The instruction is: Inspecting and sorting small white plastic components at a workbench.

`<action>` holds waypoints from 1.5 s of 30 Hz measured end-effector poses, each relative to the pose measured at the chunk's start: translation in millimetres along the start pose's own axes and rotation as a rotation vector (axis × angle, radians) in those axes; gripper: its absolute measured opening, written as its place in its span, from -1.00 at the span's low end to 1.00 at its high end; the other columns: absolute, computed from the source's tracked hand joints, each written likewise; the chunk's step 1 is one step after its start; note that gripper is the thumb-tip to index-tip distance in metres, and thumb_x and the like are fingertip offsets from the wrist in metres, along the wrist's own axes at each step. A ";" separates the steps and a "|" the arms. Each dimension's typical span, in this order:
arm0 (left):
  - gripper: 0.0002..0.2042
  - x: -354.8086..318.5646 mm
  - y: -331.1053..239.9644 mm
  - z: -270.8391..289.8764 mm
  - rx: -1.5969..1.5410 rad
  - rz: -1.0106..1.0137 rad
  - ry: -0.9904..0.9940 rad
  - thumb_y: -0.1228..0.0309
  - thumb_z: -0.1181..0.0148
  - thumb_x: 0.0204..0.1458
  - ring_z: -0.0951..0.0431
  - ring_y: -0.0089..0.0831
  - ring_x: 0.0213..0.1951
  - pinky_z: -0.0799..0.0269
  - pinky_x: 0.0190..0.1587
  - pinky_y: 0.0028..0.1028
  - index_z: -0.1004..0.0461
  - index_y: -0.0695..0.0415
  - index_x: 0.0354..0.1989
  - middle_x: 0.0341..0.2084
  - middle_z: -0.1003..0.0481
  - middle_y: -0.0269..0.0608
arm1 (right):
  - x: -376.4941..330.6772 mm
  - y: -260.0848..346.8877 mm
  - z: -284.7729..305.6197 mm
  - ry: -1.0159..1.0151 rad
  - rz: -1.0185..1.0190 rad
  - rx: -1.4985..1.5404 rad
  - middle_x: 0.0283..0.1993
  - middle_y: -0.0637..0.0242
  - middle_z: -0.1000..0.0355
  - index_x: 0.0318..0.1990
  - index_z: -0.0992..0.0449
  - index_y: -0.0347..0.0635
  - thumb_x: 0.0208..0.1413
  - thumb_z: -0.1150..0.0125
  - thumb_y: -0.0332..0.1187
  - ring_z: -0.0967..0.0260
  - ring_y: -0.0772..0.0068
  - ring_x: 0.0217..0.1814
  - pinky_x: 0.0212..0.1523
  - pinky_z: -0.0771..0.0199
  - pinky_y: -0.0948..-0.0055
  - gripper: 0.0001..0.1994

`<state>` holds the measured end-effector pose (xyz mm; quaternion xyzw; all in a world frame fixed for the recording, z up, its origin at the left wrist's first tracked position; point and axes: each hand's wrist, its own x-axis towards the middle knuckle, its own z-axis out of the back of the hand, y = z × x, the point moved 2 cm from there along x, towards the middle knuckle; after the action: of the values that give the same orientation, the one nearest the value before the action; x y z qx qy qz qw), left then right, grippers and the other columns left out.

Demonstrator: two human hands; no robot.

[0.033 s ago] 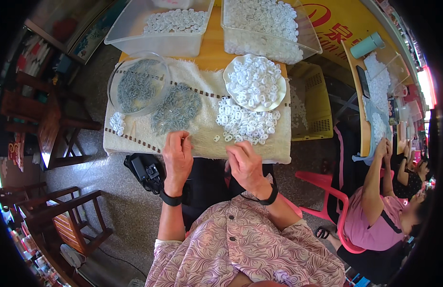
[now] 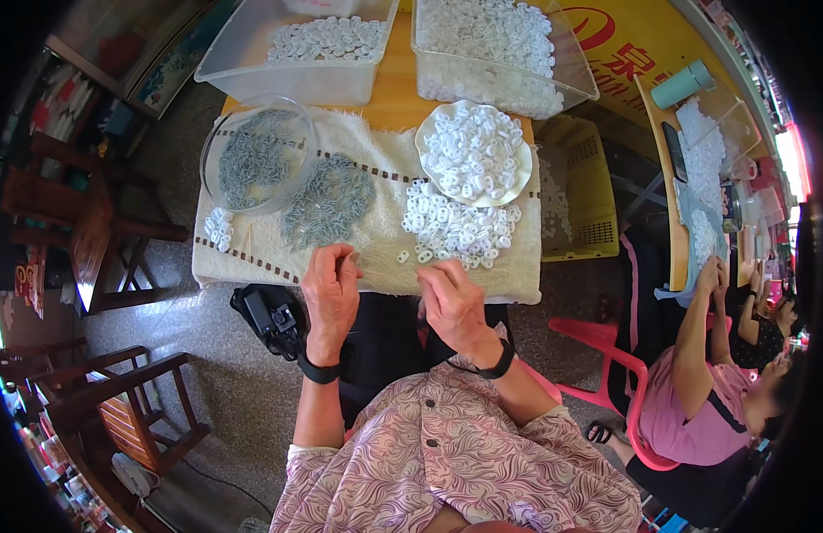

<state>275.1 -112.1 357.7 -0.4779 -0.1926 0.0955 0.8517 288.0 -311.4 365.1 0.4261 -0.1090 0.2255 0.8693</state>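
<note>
My left hand (image 2: 331, 289) is over the towel's near edge with thumb and fingers pinched; whatever they hold is too small to make out. Just beyond it lies a loose heap of small grey metal pieces (image 2: 327, 200). Curled at the same edge, my right hand (image 2: 450, 300) has its fingers closed, and their tips hide anything in them. It is nearest to a pile of small white plastic pieces with holes (image 2: 460, 226). One such white piece (image 2: 402, 257) lies apart, between the hands. A fluted white plate (image 2: 423, 151) heaped with the same pieces stands behind the pile.
A clear round bowl (image 2: 207, 169) of grey metal pieces stands at left on the cream towel (image 2: 389, 222). Two clear bins (image 2: 296, 84) with white pieces stand at the back. Right of the table is a yellow crate (image 2: 598, 191); a co-worker in pink (image 2: 695, 400) sits beyond.
My right hand has shifted very slightly left and away from me. The left hand and the things on the towel look the same.
</note>
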 end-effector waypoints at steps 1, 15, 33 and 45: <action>-0.94 -2.5 0.1 0.0 -0.065 0.054 0.004 0.56 -0.16 0.20 -0.56 -0.48 -0.49 -0.46 -0.40 -0.46 -0.50 0.25 -0.19 -0.43 -0.54 -0.19 | 3.7 0.5 -3.6 -0.005 0.026 -0.040 -0.27 0.21 -0.41 -0.16 -0.55 -0.20 0.03 -0.29 -0.64 -0.49 0.15 -0.39 -0.42 -0.48 0.27 -0.78; -0.88 -15.6 7.4 -11.4 -1.004 0.505 0.209 0.53 -0.18 0.25 -0.61 -0.53 -0.38 -0.56 -0.28 -0.55 -0.55 0.28 -0.10 -0.36 -0.60 -0.20 | 22.7 2.8 -25.5 0.125 -0.065 -0.261 -0.23 0.21 -0.38 -0.11 -0.58 -0.19 0.08 -0.31 -0.53 -0.50 0.11 -0.40 -0.43 -0.50 0.22 -0.80; -0.80 -18.4 0.9 -10.9 -1.303 0.498 0.201 0.61 -0.23 0.19 -0.66 -0.40 -0.22 -0.63 -0.11 -0.42 -0.49 0.28 -0.03 -0.17 -0.63 -0.04 | 18.5 34.3 -4.2 0.126 -0.509 0.780 -0.39 0.30 -0.60 -0.04 -0.57 -0.28 0.32 -0.20 -0.40 -0.49 0.68 -0.45 -0.50 -0.38 0.73 -0.83; -0.81 -20.2 -2.7 -11.5 -1.266 0.513 0.224 0.59 -0.26 0.17 -0.65 -0.43 -0.24 -0.62 -0.12 -0.43 -0.52 0.29 -0.04 -0.21 -0.64 -0.07 | 18.6 38.3 -3.1 0.069 -0.557 0.815 -0.35 0.30 -0.61 -0.08 -0.59 -0.31 0.27 -0.28 -0.41 -0.54 0.63 -0.42 -0.49 -0.41 0.71 -0.84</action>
<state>261.5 -129.4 349.8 -0.9204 -0.0030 0.1134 0.3741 285.7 -282.9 396.8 0.7365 0.1350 0.0228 0.6624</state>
